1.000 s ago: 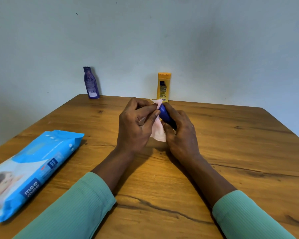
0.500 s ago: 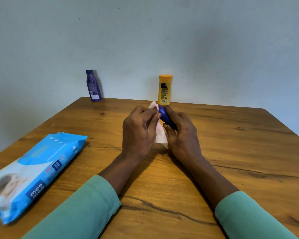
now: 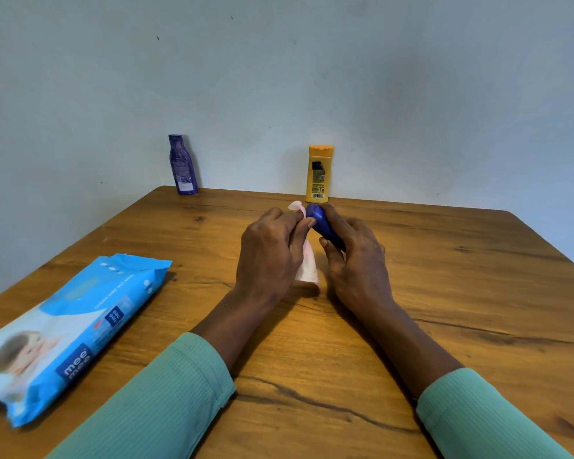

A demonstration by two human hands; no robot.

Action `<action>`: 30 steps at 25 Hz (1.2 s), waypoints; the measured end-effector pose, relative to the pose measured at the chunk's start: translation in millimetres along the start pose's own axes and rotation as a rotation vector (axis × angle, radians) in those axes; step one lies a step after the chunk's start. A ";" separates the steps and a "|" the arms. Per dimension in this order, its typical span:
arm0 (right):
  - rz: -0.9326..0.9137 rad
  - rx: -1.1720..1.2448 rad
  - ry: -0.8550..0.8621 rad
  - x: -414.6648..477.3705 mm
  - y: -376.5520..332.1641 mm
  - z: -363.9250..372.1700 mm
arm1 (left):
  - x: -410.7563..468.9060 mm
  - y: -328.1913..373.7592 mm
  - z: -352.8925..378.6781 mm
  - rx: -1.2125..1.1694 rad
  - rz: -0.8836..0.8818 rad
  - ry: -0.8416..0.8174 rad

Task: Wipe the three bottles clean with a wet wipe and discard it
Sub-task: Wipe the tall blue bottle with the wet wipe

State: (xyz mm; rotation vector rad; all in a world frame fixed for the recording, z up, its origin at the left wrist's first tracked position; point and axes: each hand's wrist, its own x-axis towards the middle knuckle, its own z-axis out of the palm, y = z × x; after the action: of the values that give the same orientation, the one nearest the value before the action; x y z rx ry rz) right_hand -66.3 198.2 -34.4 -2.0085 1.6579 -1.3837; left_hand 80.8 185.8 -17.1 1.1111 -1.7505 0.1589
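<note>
Hands (image 3: 269, 256) (image 3: 358, 266) at wooden table (image 3: 478, 293), pale wall (image 3: 378, 77)

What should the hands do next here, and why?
Probably slide the wet wipe down along the blue bottle: the left hand pinches the wipe against its top end, while the right hand grips its lower part. The purple bottle and yellow bottle stand apart by the wall.

We record the held bottle (image 3: 322, 225) as dark blue and the wipe (image 3: 309, 270) against it as pale pink. Beyond the grip: yellow bottle (image 3: 318, 173); far left of the grip: purple bottle (image 3: 182, 165).
</note>
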 end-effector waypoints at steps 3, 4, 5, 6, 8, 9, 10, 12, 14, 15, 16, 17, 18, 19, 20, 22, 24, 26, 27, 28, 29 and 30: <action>-0.008 -0.005 0.001 -0.5 2.5 1.7 | 1.3 -0.8 -0.8 0.027 0.127 0.012; -0.008 0.018 0.006 -0.5 3.6 1.7 | 3.2 -2.1 -1.1 0.017 0.161 0.011; -0.006 0.041 0.012 -0.5 4.4 1.5 | 4.9 -2.9 -1.2 0.006 0.180 0.003; -0.004 0.053 0.017 -0.5 4.8 1.9 | 6.1 -2.6 -1.1 -0.001 0.178 -0.013; 0.001 0.046 0.023 -0.5 4.5 2.3 | 7.0 0.3 0.5 -0.006 0.115 -0.057; 0.000 0.035 0.025 -0.3 4.1 2.1 | 7.4 1.7 1.1 -0.013 0.067 -0.078; -0.004 0.023 0.028 -0.2 4.0 2.1 | 7.4 2.6 1.8 -0.023 0.021 -0.100; -0.012 -0.007 0.027 -0.9 3.5 1.0 | 7.9 3.0 1.5 -0.045 -0.046 -0.156; -0.017 -0.033 0.006 -1.3 3.3 -0.6 | 8.0 1.9 -0.2 -0.064 -0.086 -0.240; -0.022 -0.043 -0.002 -1.3 2.9 -1.0 | 7.8 0.6 -1.3 -0.070 -0.094 -0.289; -0.030 -0.062 -0.006 -1.4 3.2 -0.8 | 7.2 -0.7 -2.4 -0.077 -0.093 -0.326; -0.039 -0.087 -0.007 -1.0 4.2 -0.4 | 7.4 -2.9 -3.3 -0.090 -0.080 -0.333; -0.042 -0.106 -0.008 -0.5 5.8 -0.1 | 8.0 -5.8 -4.0 -0.106 -0.057 -0.309; -0.040 -0.116 -0.009 -0.6 7.0 -0.5 | 8.4 -9.0 -4.3 -0.122 -0.028 -0.264; -0.037 -0.118 -0.010 -0.8 7.6 -0.7 | 8.7 -11.4 -4.4 -0.129 0.001 -0.223; -0.038 -0.122 -0.009 -2.2 7.1 -1.3 | 8.6 -13.9 -4.2 -0.129 0.053 -0.181; -0.051 -0.131 -0.003 -2.5 6.9 -0.6 | 8.9 -15.5 -4.2 -0.111 0.110 -0.160; -0.059 -0.139 -0.005 -1.3 8.2 -0.3 | 9.2 -16.4 -4.0 -0.077 0.179 -0.132; -0.061 -0.141 -0.003 -0.8 8.7 -0.2 | 9.4 -16.9 -3.9 -0.059 0.200 -0.119; -0.063 -0.147 0.003 -0.4 9.2 0.3 | 9.8 -16.2 -3.7 -0.048 0.202 -0.114; -0.066 -0.161 0.009 -0.4 9.8 0.3 | 10.4 -14.5 -3.4 -0.043 0.186 -0.119; -0.071 -0.177 0.011 -0.8 10.2 0.0 | 10.8 -11.8 -2.9 -0.038 0.157 -0.131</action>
State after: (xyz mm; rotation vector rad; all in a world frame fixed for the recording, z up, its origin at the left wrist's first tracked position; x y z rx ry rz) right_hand -73.0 195.3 -41.5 -2.1781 1.7883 -1.3143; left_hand 90.8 174.2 -11.4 0.9754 -1.9504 0.1506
